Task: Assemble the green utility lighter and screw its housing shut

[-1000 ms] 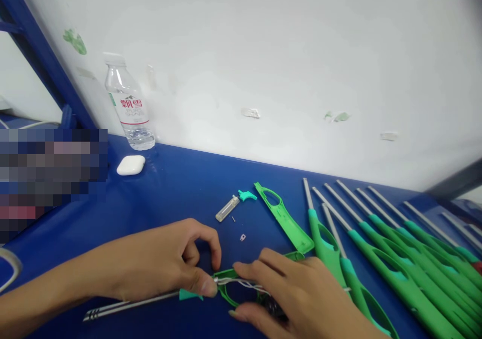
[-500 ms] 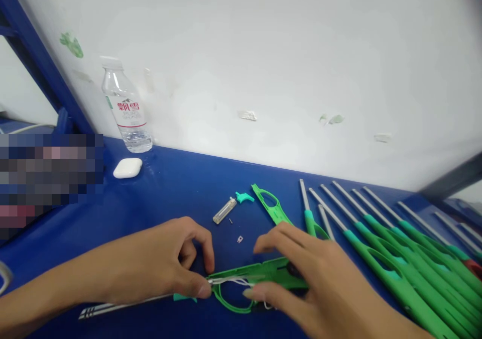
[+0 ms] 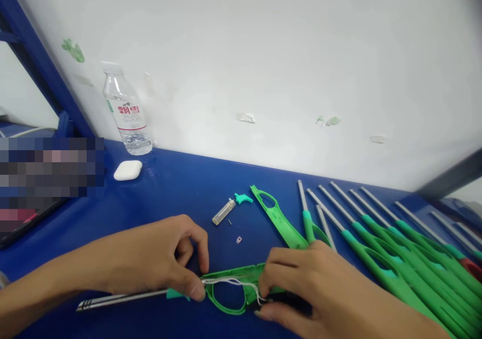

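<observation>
An opened green lighter half-shell (image 3: 229, 310) with a loop-shaped opening lies on the blue table, a metal tube (image 3: 124, 299) stretching left from it. My left hand (image 3: 169, 261) pinches the joint where tube and shell meet, thumb and index finger closed on it. White wires (image 3: 241, 281) run from there across the loop to the right. My right hand (image 3: 301, 284) is closed at their right end, its thumb and fingertips pinching the wires over the shell. A dark part beneath that hand is mostly hidden.
Beyond my hands lie a second green half-shell (image 3: 282, 223), a clear fuel tank (image 3: 224, 212), a teal trigger (image 3: 243, 198) and a tiny metal piece (image 3: 239, 240). Several green lighters (image 3: 406, 263) fill the right. A bottle (image 3: 128, 113) and white case (image 3: 128, 170) stand back left.
My right hand has moved down and closed its fingertips on the white wires, uncovering more of the second half-shell. My left hand has shifted slightly left with the joint.
</observation>
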{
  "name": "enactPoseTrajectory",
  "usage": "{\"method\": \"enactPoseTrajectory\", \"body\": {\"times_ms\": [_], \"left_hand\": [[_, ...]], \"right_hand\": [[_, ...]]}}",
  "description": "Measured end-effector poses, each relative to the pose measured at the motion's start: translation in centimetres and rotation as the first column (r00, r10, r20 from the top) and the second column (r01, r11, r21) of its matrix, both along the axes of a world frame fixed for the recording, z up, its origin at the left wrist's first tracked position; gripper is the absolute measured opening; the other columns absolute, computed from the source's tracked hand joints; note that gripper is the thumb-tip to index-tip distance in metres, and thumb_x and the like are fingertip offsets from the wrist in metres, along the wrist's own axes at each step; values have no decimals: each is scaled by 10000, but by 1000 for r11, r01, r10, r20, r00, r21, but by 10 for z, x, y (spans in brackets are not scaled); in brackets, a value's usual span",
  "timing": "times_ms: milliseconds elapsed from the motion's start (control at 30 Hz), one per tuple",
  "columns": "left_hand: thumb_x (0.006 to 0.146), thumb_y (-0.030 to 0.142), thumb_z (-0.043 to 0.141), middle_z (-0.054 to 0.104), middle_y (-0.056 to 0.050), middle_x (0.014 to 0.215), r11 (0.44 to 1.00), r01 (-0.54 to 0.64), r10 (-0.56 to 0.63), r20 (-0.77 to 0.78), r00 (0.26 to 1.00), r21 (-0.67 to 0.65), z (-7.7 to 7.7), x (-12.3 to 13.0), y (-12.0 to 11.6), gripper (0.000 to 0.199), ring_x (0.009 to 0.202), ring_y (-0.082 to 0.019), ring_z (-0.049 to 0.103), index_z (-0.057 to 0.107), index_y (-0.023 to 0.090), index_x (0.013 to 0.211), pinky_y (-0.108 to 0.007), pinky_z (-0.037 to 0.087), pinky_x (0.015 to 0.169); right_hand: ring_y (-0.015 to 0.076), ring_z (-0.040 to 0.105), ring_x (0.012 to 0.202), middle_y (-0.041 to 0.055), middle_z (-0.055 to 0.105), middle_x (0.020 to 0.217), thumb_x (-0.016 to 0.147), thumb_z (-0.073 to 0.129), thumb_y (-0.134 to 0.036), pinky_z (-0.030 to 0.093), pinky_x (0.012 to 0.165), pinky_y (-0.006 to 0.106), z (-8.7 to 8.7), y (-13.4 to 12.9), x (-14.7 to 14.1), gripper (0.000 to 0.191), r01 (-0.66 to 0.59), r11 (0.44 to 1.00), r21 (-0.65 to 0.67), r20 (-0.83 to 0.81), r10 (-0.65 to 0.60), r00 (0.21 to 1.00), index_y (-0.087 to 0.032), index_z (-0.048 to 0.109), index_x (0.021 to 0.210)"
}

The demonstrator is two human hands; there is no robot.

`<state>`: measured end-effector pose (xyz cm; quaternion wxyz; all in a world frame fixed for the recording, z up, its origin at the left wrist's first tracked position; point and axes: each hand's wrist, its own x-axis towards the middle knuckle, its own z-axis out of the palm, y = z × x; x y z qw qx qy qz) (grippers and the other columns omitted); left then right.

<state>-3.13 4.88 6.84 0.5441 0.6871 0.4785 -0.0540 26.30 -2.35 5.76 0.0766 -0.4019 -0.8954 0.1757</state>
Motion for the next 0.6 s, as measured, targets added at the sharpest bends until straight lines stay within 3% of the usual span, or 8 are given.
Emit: {"method": "enactPoseTrajectory", "body": {"times_ms": [100, 167, 200, 267, 333, 367, 500, 600], "left_hand": [[777, 556, 965, 555, 75, 633, 999, -23, 21, 55, 998, 41, -4, 3, 0, 388, 578, -126, 466, 807, 241, 939, -253, 304, 536], [871, 560, 874, 549, 61, 637, 974, -71, 49, 103, 993, 217, -11, 5, 0, 330, 596, -136, 471, 794, 240, 874, -253, 319, 536], [926, 560, 813, 554, 51, 645, 931, -103, 62, 127, 990, 350, -15, 6, 0, 326, 608, -144, 480, 786, 242, 859, -257, 335, 544], [1016, 527, 701, 631, 21, 753, 772, -151, 58, 168, 984, 618, -26, 6, 1, 297, 657, -162, 537, 804, 259, 940, -270, 393, 581], [1092, 482, 602, 713, -18, 1017, 603, -143, 0, 179, 984, 785, -36, 5, 3, 296, 754, -175, 627, 829, 309, 1170, -289, 480, 666], [1123, 467, 558, 711, -31, 1158, 554, -121, -37, 169, 985, 824, -42, 4, 4, 326, 802, -176, 664, 813, 354, 1292, -299, 516, 712], [1181, 419, 466, 643, -25, 1363, 514, 9, -136, 71, 988, 858, -57, 0, 7, 404, 817, -153, 717, 727, 526, 1470, -311, 554, 740], [1177, 379, 472, 630, -26, 1373, 497, 60, -158, 22, 987, 866, -61, -1, 8, 405, 794, -141, 718, 752, 516, 1437, -306, 553, 716]], "right_hand": [[146, 815, 807, -96, 814, 981, 1056, 849, -304, 445, 641, 334, 0, 0, 2, 61, -7, 1000, -8, -12, 7, 1000, -308, 790, 1039], [154, 809, 799, -76, 814, 1010, 1073, 827, -324, 422, 634, 339, -1, 0, 3, 58, -2, 1000, -14, -23, 2, 1000, -295, 789, 1040], [160, 810, 810, -65, 817, 1044, 1077, 820, -322, 416, 633, 340, -2, 1, 4, 51, 9, 1000, -10, -24, -9, 1000, -290, 790, 1049], [167, 812, 830, -54, 819, 1100, 1088, 805, -318, 413, 638, 340, -2, 2, 4, 32, 22, 1000, -8, -25, -23, 999, -290, 795, 1075], [168, 811, 830, -53, 822, 1103, 1101, 788, -321, 413, 638, 340, -3, 3, 3, 36, 22, 1000, -16, -17, -22, 1000, -288, 798, 1088], [169, 811, 828, -54, 823, 1091, 1105, 783, -323, 413, 640, 341, -3, 3, 3, 43, 17, 1000, -22, -10, -17, 1000, -286, 798, 1088], [175, 816, 845, -57, 821, 1062, 1114, 774, -344, 411, 652, 341, -7, 2, 1, 74, 0, 1000, -22, 14, 1, 1000, -280, 798, 1086], [170, 810, 843, -63, 819, 1058, 1111, 780, -359, 399, 644, 340, -10, 0, 0, 84, 3, 1000, -11, 5, -3, 1000, -281, 794, 1084]]}}
